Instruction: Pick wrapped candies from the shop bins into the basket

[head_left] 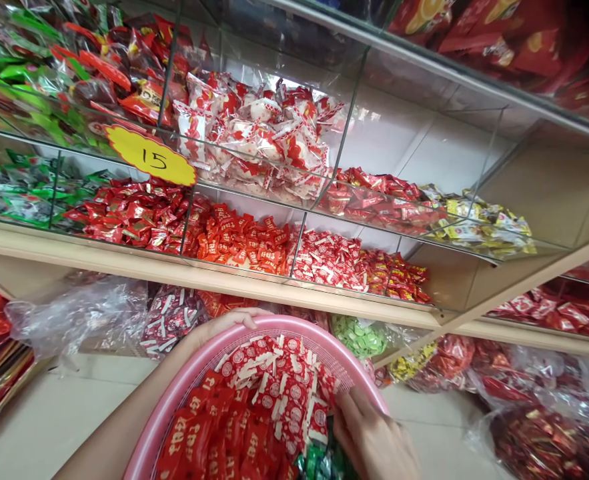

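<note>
A pink plastic basket [147,400] stands in front of me, holding wrapped candies sorted by colour. Red-and-white candies [294,393] lie at its far side, plain red ones with gold lettering [214,433] at the near left, and green ones [319,463] at the near right. My left hand [231,323] is closed over the basket's far rim, its arm running along the left side. Inside the right part of the basket is my right hand [374,433], fingers curled down at the edge of the red-and-white and green candies. Its fingertips are partly hidden, so what they hold does not show.
Clear-walled shelf bins [244,267] of wrapped candies run across the view, with a yellow price tag [151,157] reading 15. Below the shelf sit plastic bags [94,313] of candies, including a green-filled one [359,337]. More bags [549,433] lie on the tiled floor at right.
</note>
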### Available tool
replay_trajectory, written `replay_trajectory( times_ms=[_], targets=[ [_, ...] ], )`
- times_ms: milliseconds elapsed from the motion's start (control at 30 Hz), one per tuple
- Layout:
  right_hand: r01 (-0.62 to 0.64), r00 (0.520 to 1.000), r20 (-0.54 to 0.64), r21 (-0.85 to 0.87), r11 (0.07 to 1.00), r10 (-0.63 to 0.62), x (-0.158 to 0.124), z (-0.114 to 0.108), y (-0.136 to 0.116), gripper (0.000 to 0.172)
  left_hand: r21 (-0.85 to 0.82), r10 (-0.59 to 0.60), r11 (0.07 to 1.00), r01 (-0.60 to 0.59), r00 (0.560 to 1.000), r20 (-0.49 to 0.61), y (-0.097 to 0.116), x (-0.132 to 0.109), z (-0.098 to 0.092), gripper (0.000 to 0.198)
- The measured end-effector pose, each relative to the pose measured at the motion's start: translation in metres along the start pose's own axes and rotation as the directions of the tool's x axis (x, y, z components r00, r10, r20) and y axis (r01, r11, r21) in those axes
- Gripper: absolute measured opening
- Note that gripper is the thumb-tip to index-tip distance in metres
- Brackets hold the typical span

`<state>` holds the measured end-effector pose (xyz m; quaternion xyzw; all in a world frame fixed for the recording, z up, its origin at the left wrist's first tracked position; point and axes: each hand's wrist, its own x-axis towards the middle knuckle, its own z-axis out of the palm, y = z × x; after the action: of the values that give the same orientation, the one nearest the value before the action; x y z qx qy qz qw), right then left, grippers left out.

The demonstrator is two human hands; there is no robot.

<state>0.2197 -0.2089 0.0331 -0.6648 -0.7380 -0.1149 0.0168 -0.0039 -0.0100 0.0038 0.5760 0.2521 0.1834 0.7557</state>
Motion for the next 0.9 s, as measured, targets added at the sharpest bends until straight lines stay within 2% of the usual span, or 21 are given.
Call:
replay_trajectory(
  times_ms=[167,367,600,900],
  targets=[
    [0.119,0.992,-0.038,-0.086,0.989,-0.123,-0.014,0.023,-0.007,0.008,-0.036,-0.054,0.998,0.056,0.997,0.054,0.004,-0.001,0.003,0.052],
    [0.088,0.996,-0.013,-0.199,0.976,-0.092,-0.008,0.024,-0.020,0.019,-0.069,-0.072,0.995,0.076,0.996,0.060,0.006,-0.003,0.004,0.052],
    [0.107,0.993,-0.048,-0.038,0.994,-0.108,-0.005,0.028,-0.025,0.016,-0.084,-0.089,0.992,0.095,0.994,0.070,0.004,-0.002,0.002,0.053],
    [0.131,0.991,-0.014,-0.043,0.991,-0.131,-0.003,0.032,-0.021,0.019,-0.073,-0.078,0.994,0.081,0.996,0.038,0.001,-0.002,0.000,0.052]
  ],
)
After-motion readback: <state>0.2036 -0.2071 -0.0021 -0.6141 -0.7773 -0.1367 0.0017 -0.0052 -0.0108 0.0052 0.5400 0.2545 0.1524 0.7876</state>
